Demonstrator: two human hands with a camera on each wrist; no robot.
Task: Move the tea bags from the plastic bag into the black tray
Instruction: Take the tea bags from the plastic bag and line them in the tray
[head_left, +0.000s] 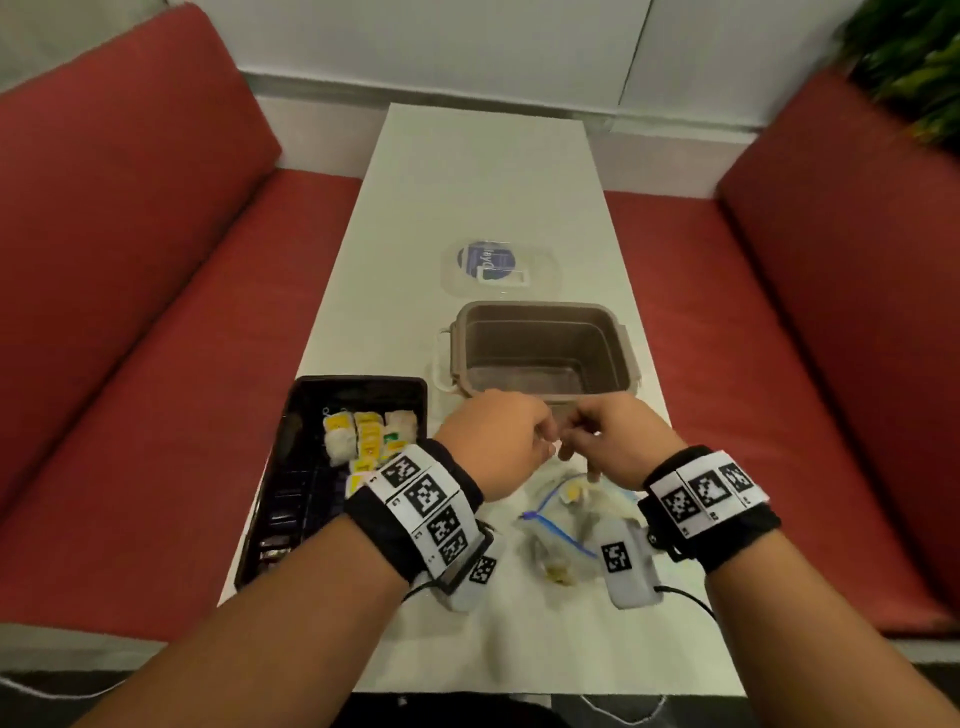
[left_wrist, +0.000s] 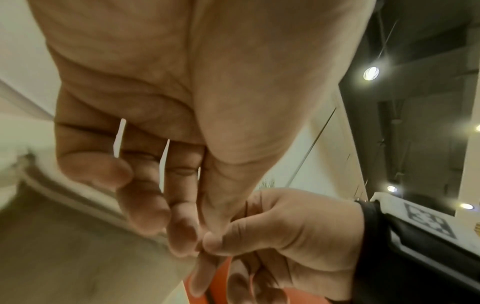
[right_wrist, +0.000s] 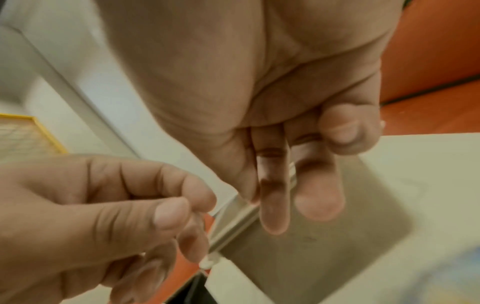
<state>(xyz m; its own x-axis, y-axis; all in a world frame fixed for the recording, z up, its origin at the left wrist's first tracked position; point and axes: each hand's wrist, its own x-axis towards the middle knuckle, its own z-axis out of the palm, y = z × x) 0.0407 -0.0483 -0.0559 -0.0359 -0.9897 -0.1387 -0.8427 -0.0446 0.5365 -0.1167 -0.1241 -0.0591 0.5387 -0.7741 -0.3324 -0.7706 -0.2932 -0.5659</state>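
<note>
My left hand (head_left: 546, 441) and right hand (head_left: 575, 448) meet fingertip to fingertip just above the clear plastic bag (head_left: 556, 532) with its blue zip. Each pinches thumb to forefinger at the same spot; a small white piece (head_left: 554, 450) shows between them, too small to identify. The left wrist view shows my left hand (left_wrist: 192, 232) curled, with the right hand (left_wrist: 215, 245) pinching against its thumb. A yellow-tagged tea bag (head_left: 572, 491) lies inside the bag. The black tray (head_left: 363, 382) to the left holds several tea bags (head_left: 369, 436).
An open grey container (head_left: 540, 307) stands right behind my hands, its clear lid (head_left: 498, 267) beyond it. The narrow white table (head_left: 483, 171) runs away from me between two red sofas (head_left: 130, 270). The tray's near half shows dark ribbed floor.
</note>
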